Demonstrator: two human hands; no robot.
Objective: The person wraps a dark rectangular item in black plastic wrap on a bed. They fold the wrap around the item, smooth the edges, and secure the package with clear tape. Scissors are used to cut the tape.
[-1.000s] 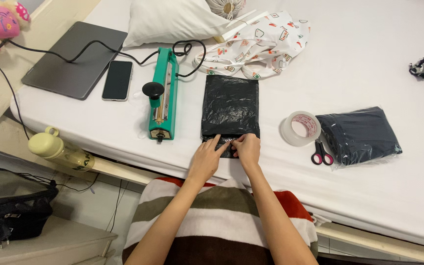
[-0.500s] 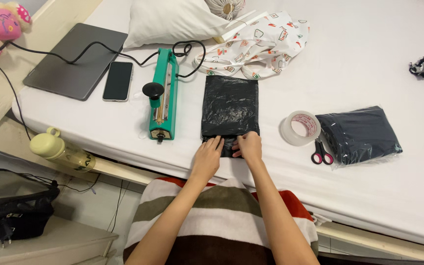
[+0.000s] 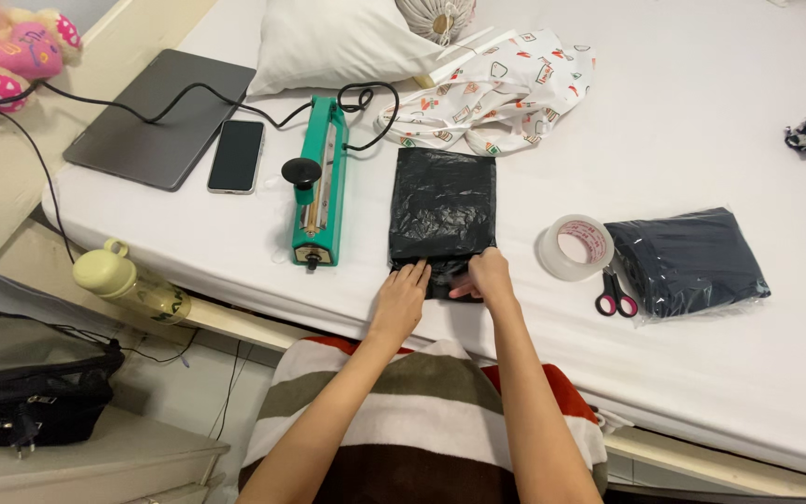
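black poly bag (image 3: 442,205) laid on bed (image 3: 701,121), long axis away from body | near end pressed flat by L hand (image 3: 402,297) & R hand (image 3: 490,276), both w/ open fingers, nothing gripped | R slightly farther up

Bright, even indoor light from above. White bed (image 3: 701,112) near clipping, no hard glare. Soft short shadows under sealer (image 3: 321,187) and tape (image 3: 575,246). Sharp focus, slight wide-angle stretch at edges, bottom-left floor dimmer.

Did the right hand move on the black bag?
Yes. The right hand slid toward the right corner of the black bag, nearer the tape roll. Before, it pinched the flap near the middle beside the left hand.
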